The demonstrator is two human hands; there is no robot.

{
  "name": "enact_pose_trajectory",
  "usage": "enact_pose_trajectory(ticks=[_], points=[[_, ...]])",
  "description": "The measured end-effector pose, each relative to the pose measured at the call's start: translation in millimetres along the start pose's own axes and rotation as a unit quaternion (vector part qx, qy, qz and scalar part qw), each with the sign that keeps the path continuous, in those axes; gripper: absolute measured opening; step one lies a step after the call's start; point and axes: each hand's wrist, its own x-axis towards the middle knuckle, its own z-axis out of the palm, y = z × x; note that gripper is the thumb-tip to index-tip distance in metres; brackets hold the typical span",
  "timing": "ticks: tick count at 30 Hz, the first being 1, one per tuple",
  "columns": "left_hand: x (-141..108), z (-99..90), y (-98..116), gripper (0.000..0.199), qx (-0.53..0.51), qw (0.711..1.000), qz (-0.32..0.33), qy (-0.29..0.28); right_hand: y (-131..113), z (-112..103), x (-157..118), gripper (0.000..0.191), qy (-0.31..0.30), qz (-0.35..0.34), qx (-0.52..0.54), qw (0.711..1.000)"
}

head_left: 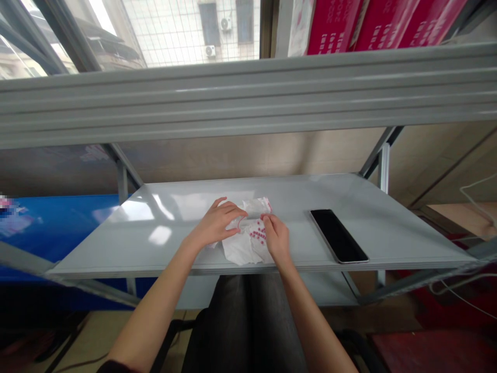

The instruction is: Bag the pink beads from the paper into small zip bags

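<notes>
Blue tabletop [73, 223] gleams at far left, beside a grey worktable [116, 248] that catches pale reflections below a barred window [198, 39]. There the left hand [217, 223] arches, thumb and fingers spread apart, at the edge of a crumpled white tissue [238, 251]. Dark-pink beads [257, 235] lie on the tissue, with a clear plastic bag [254, 206] just behind. The right hand [278, 235], beside the beads, pinches thumb to forefinger. Farther right lies a black-screened tablet [338, 235]; red books [334, 26] stand above.

An object at the left edge is pixelated. A thin red strand [240, 221] shows by the left fingertips; whether they grip it is unclear. Whatever the right pinch holds is too small to tell. The top edge crops the books.
</notes>
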Motion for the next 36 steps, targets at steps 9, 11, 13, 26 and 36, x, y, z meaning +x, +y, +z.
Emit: enact_pose_trajectory(ticks=[9,11,13,26,36], points=[[-3,17.0,-14,0.046,0.039,0.999,-0.012,-0.025,0,1,0,0.037,-0.006,-0.006,-0.007,1.0],[-1,12.5,-11,0.044,0.064,0.997,-0.01,-0.051,0,0,0,0.037,-0.008,-0.005,-0.009,1.0],[5,8.5,-5,0.041,0.096,0.992,-0.006,-0.081,0,0,0,0.038,-0.01,-0.004,-0.011,1.0],[56,22.4,35,0.02,0.227,0.949,0.035,-0.216,-1,-2,2,0.037,-0.016,-0.004,-0.021,1.0],[29,-2.1,30,0.038,0.173,0.98,-0.041,-0.093,-5,-5,3,0.034,0.028,0.023,0.049,0.998]])
